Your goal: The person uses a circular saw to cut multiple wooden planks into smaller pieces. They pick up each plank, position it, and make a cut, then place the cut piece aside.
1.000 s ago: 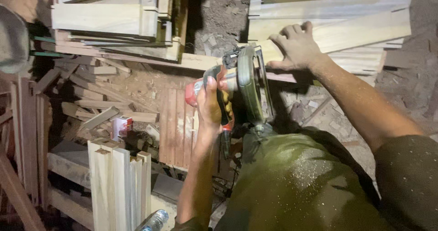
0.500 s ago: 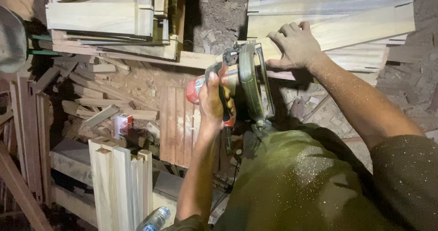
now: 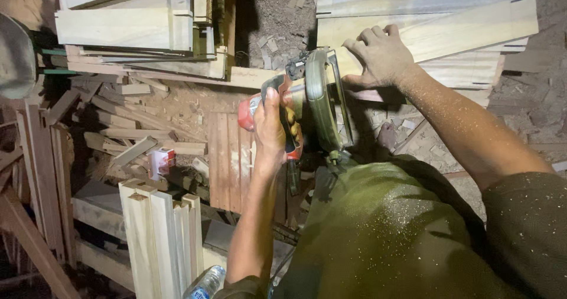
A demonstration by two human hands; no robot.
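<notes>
My left hand grips the red and black handle of a hand-held circular saw, whose round metal guard stands on edge at a long pale wooden strip. My right hand presses flat, fingers spread, on a pale plank just right of the saw. Sawdust speckles my right forearm and my olive-green trousers.
Stacked pale boards lie at upper left. Offcuts and dark slats litter the sawdust-covered ground on the left. A bundle of upright pale posts stands at lower left, a plastic bottle beside it. A small red and white box lies among the scraps.
My left hand and the saw have held almost still; the view has shifted slightly. My right hand stays pressed on the plank.
</notes>
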